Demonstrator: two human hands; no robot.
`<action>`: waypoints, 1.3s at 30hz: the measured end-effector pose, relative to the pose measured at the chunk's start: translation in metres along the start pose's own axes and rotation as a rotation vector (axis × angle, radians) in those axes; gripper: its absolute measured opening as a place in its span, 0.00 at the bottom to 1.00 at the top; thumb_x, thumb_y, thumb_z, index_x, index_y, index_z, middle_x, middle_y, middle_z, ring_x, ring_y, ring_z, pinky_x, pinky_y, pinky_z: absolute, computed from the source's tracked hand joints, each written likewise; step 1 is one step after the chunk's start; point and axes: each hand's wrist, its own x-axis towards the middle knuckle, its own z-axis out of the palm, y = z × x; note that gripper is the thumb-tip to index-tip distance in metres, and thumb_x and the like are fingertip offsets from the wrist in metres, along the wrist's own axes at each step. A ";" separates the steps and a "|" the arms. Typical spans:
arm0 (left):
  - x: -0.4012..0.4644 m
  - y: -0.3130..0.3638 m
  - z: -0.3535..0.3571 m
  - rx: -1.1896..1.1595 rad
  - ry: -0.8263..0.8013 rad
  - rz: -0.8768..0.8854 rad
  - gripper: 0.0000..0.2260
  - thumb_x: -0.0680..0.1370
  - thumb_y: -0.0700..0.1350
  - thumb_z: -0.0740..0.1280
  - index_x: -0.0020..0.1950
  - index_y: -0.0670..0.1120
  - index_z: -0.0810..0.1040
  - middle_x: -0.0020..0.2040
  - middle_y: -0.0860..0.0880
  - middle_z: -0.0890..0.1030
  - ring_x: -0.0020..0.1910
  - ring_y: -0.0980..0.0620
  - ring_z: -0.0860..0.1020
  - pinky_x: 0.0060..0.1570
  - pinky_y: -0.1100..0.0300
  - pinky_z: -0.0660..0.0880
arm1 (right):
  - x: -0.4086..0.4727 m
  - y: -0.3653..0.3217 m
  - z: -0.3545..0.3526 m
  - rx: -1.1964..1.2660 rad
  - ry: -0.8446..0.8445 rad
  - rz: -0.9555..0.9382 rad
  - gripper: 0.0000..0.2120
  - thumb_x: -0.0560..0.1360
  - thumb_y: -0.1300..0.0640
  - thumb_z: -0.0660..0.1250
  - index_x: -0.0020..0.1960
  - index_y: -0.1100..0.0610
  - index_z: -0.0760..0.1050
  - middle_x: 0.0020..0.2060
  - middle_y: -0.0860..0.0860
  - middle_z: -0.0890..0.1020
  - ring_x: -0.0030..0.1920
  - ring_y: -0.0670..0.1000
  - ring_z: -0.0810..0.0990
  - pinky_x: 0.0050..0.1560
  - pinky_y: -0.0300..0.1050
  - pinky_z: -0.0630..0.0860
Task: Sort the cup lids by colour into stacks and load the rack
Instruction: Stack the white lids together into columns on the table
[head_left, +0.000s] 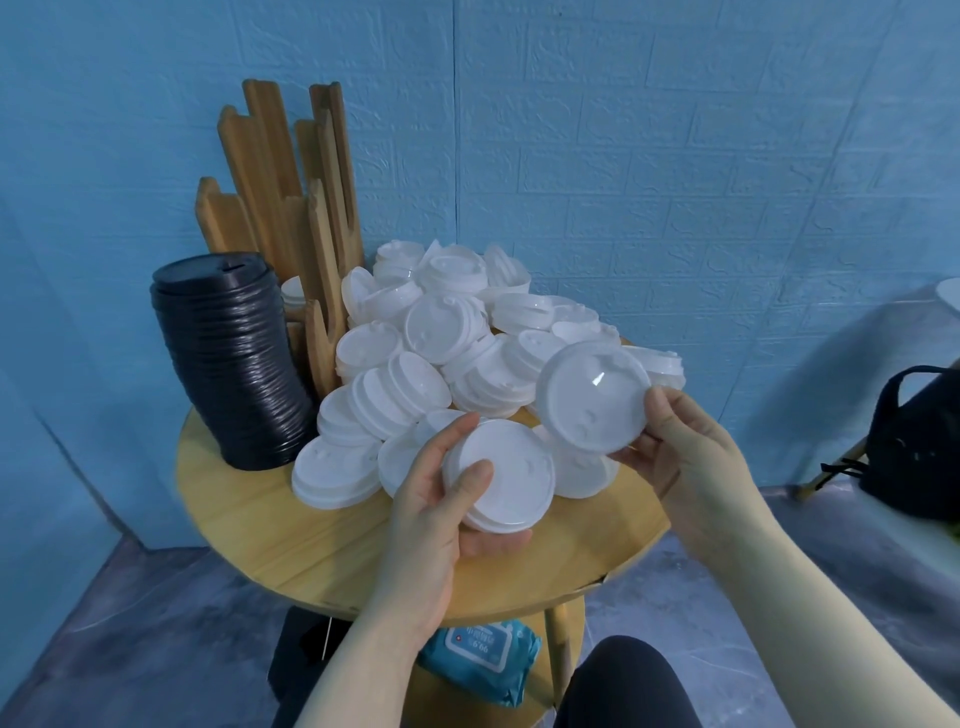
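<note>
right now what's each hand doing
Left hand: holds a short stack of white lids.
Right hand: pinches a single white lid.

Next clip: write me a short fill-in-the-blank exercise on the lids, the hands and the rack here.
1. The tall stack beside the rack holds only ____ lids.
2. The loose pile on the table holds ____ lids.
3. The left hand holds a small stack of white lids, while the ____ hand holds a single lid.

Missing words: black; white; right
</note>
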 end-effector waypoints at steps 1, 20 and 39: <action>0.000 0.000 0.000 -0.002 -0.006 -0.003 0.20 0.69 0.47 0.73 0.60 0.59 0.82 0.64 0.47 0.78 0.60 0.41 0.80 0.39 0.46 0.82 | 0.000 -0.001 0.001 -0.006 -0.003 0.002 0.19 0.67 0.45 0.70 0.53 0.56 0.78 0.45 0.51 0.83 0.42 0.50 0.80 0.43 0.46 0.79; -0.004 0.003 0.003 0.045 -0.088 -0.005 0.25 0.70 0.42 0.78 0.65 0.56 0.78 0.63 0.48 0.80 0.55 0.45 0.83 0.39 0.50 0.82 | -0.027 0.017 0.028 -0.933 -0.301 -0.379 0.30 0.74 0.34 0.63 0.72 0.46 0.67 0.69 0.39 0.67 0.71 0.36 0.62 0.67 0.27 0.60; -0.004 0.004 -0.001 0.028 -0.190 -0.045 0.26 0.65 0.51 0.77 0.63 0.56 0.80 0.62 0.46 0.81 0.58 0.42 0.82 0.38 0.46 0.83 | -0.024 -0.003 0.020 -0.995 -0.767 -0.440 0.41 0.69 0.59 0.75 0.76 0.48 0.58 0.75 0.38 0.59 0.78 0.44 0.53 0.76 0.42 0.54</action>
